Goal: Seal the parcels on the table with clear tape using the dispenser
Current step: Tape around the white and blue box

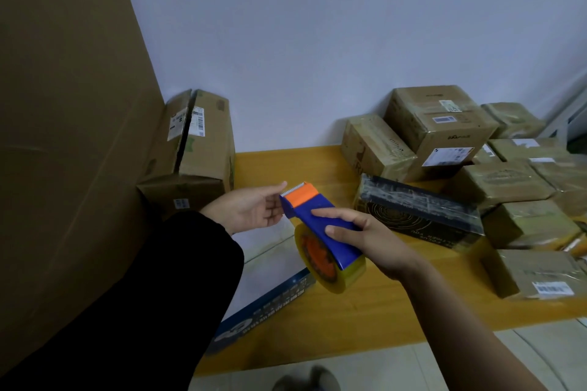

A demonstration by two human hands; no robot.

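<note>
My right hand (371, 238) grips the blue tape dispenser (320, 222) by its body, above the wooden table (349, 320). The dispenser has an orange front with a toothed blade, and a roll of clear tape (330, 260) hangs under it. My left hand (251, 209) is at the blade end, palm up, its fingertips touching the dispenser's front. A flat white and blue parcel (270, 282) lies on the table beneath both hands. A dark box wrapped in tape (419, 216) sits just right of the dispenser.
Several brown taped cardboard parcels (441, 124) are piled at the table's right side and back. A tall cardboard box (197, 143) stands at the back left. A large cardboard sheet (63, 105) fills the left. The tiled floor and a shoe (305, 381) show below the table's front edge.
</note>
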